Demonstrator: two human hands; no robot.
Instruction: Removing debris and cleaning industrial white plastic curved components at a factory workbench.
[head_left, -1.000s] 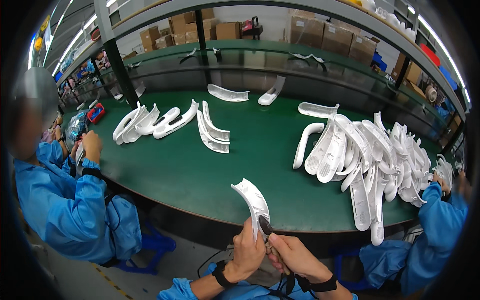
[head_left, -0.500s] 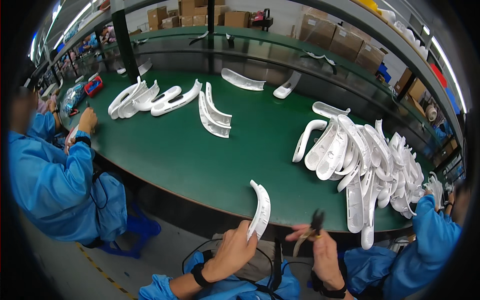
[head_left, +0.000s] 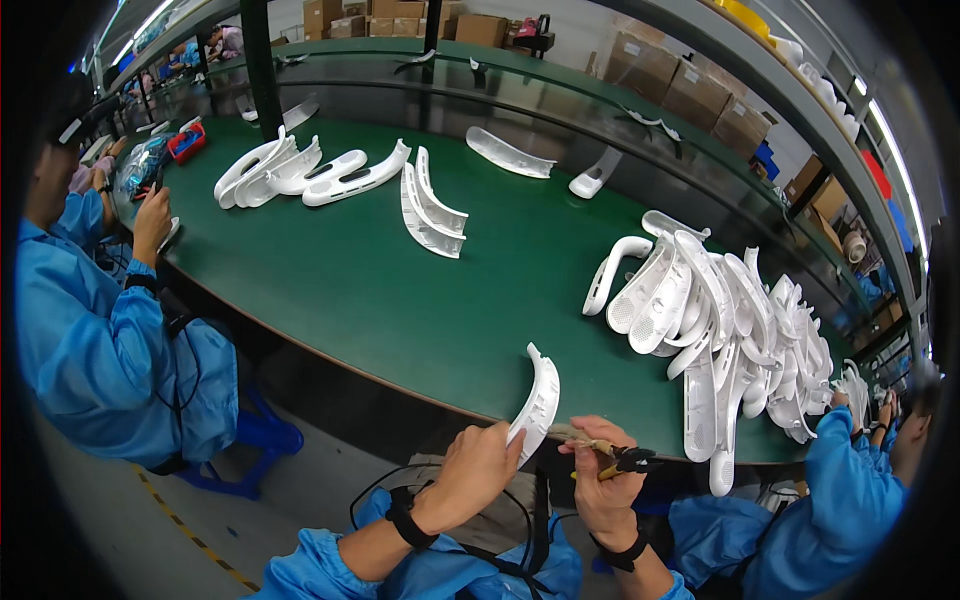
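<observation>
My left hand is closed around the lower end of a curved white plastic shell part. The part stands up from my fist at the table's front edge, its ribbed side turned partly to the right. Just right of it, my right hand grips a small pair of pliers with a dark head and yellowish handles. The dark head points to the right, and a tan length of handle shows by the fingers near the white part. The exact shape of the jaws is too small to tell.
A heap of white shell parts covers the green table's right side. More white parts lie at the back left and middle. Co-workers in blue sit on both sides. A metal shelf frame runs along the back.
My right hand has moved left toward the white part, and the pliers have turned from upright to pointing right. The white part has shifted slightly right and up in the view, which has also shifted.
</observation>
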